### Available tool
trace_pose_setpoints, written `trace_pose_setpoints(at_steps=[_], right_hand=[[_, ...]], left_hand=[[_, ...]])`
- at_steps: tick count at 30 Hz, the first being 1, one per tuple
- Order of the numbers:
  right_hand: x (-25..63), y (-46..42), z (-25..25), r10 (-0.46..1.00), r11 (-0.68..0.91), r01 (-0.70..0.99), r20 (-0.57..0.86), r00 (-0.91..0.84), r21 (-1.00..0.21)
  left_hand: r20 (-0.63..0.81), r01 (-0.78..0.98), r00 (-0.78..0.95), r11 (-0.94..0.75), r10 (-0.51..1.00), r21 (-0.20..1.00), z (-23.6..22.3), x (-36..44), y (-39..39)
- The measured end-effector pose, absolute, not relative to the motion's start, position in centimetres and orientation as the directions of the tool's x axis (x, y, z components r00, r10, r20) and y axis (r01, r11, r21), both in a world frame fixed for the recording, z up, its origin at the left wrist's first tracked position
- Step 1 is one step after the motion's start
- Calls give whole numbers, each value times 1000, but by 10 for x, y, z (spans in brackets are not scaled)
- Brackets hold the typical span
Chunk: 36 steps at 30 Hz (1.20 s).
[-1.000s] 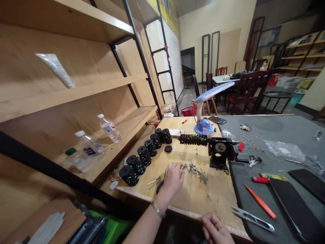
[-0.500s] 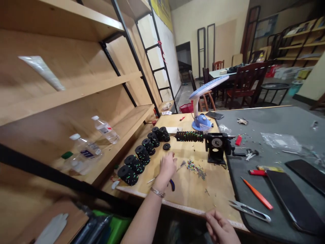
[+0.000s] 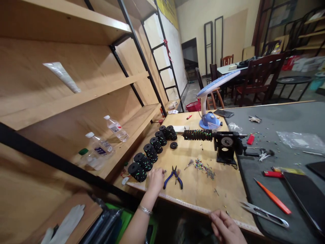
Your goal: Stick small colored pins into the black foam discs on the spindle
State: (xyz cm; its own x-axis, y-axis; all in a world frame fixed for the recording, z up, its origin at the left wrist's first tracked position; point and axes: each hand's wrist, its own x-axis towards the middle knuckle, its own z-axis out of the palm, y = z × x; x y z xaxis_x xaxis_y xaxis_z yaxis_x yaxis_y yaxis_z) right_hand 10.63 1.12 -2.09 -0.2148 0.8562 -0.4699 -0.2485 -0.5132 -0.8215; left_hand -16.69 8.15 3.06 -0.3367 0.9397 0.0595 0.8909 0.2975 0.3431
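My left hand (image 3: 155,179) is low over the near left of the wooden board, its fingers curled together. A small dark tip shows by its fingertips, but I cannot make out what it belongs to. Just right of it lie blue-handled pliers (image 3: 173,178), jaws pointing away. Black spools (image 3: 137,172) with coloured flecks stand in a row beyond my left hand. At the board's front edge, my right hand (image 3: 225,225) has thumb and forefinger pinched; anything between them is too small to see. Multicoloured beads (image 3: 201,165) and small metal pieces (image 3: 210,173) lie in a pile.
A black winding device (image 3: 225,145) with a wrapped roller (image 3: 197,135) stands at the back, near a blue lamp (image 3: 209,120). Snips (image 3: 264,214) and an orange-handled tool (image 3: 273,196) lie on the grey mat (image 3: 254,162). Shelving (image 3: 111,159) with bottles borders the left.
My left hand has moved left and nearer to me, toward the front spools, uncovering the pliers. My right hand keeps its pinch by the front edge. The view has shifted slightly.
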Motion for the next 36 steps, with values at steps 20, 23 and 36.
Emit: trace_pose_setpoints(at_steps=[20,23,36], right_hand=[[107,-2,-7,898,-369,-116,-322,-299,-922],[109,-5,-14,909,-347,-114,-304,-287,-931],[112,-7,-26,930,-273,-44,-252,-267,-961]], left_hand=[[-416,-175,-81,398,906,900,-9,-27,-31],[-412,-157,-70,397,909,904,-8,-22,-33],[-245,80,-194,264,950,961,-12,-10,-37]])
